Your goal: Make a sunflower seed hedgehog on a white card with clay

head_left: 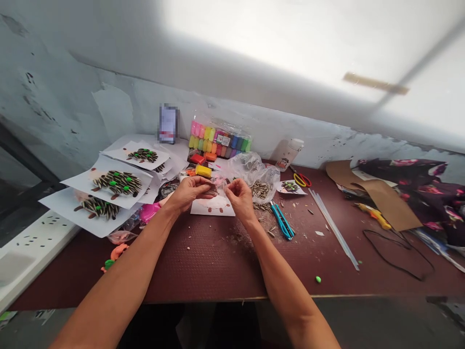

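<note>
Head view shows my left hand (189,191) and my right hand (240,196) above the white card (197,209). On each hand the thumb and fingers are pinched, almost without gap, on a small clear plastic piece (219,182). This piece is between my fingertips, over the card's far part; its exact shape is too blurred to tell.

To the left of the card is a pile of decorated sheets (118,183). Behind the card are a yellow block (203,171) and a pack of coloured blocks (220,138). Just right of it, a clear bag (250,164) holds striped seeds (259,190); farther right come the blue tool (282,220), scissors (303,180) and translucent sticks (333,228). My hands and the plastic hide some of the card.

I count at least three decorated sheets in the pile, one white card, one blue tool and one pair of scissors; the seeds are too many to count.
</note>
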### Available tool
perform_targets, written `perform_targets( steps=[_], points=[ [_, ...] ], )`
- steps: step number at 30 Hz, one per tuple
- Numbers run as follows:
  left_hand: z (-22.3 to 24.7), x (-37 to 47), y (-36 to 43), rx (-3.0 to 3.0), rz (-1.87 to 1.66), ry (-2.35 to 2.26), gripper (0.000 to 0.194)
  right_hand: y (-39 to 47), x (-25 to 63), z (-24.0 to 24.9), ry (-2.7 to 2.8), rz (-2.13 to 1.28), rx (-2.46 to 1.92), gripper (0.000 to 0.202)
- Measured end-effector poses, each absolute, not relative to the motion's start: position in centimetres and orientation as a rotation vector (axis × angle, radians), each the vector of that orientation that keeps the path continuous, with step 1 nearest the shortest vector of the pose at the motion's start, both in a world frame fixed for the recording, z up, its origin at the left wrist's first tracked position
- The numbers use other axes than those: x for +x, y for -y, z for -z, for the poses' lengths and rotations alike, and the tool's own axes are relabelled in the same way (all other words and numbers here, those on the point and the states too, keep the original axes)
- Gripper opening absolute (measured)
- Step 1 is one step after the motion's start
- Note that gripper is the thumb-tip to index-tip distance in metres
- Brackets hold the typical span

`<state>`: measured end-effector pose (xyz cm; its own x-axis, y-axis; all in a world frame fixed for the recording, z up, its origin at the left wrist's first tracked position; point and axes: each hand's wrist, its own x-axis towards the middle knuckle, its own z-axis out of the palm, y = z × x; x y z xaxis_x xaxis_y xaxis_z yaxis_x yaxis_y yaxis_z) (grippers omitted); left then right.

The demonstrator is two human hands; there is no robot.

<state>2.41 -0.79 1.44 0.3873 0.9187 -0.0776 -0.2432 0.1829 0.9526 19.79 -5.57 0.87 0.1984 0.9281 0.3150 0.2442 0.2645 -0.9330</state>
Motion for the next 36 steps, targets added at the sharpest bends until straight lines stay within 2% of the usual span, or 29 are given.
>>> perform_targets(
  steps=[4, 8, 13, 18, 22, 36],
  points=[
    [-1.27, 2.49, 0.74, 1.031, -0.970, -0.796, 0.026, 5.75, 19.57, -0.90, 1.406, -0.612, -1.235, 0.015],
    [-1.44, 2.62, 0.89, 1.000, -0.946, -0.807, 0.031, 5.45, 19.81, -0.62, 1.385, -0.665, -1.253, 0.020],
    [-1.57, 2.76, 1.03, 1.032, -0.941, -0.809, 0.036, 5.13, 20.36, -0.14, 1.404, -0.856, -1.373, 0.025],
    [-1.39, 2.59, 0.95, 1.035, -0.966, -0.785, 0.042, 5.47, 20.05, -0.58, 1.311, -1.084, -1.290, 0.036],
    [-1.24, 2.58, 1.01, 1.057, -0.923, -0.756, 0.045, 5.57, 19.64, -0.88, 1.169, -1.144, -1.225, 0.023],
    [-1.11, 2.78, 1.02, 1.119, -0.886, -0.800, 0.046, 5.60, 19.78, -0.61, 1.232, -1.099, -1.240, 0.031]
  ],
)
